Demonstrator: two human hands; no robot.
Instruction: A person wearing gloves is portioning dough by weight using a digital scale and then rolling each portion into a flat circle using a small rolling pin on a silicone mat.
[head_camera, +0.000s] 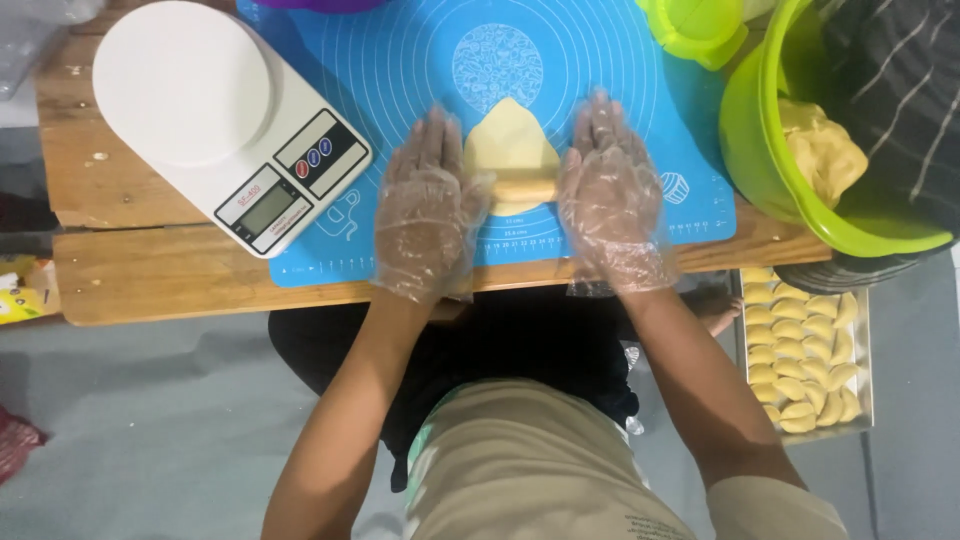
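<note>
Rolled near edge of the pale yellow triangular dough sheet (510, 150) partly hidden between the gloved hands, big lime-green plastic bowl (770, 150) and small lime-green lidded container (695, 30) cut by the top edge, purple item (320, 4) barely showing, white digital kitchen scale (225, 120) display too small to read.

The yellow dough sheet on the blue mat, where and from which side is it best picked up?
Take the dough sheet by its rolled near edge, probably the thickest, firmest part, gripping both ends from left and right, where the left hand and right hand already flank it. The thin pointed far part lies flat on the blue mat and would likely tear.
</note>
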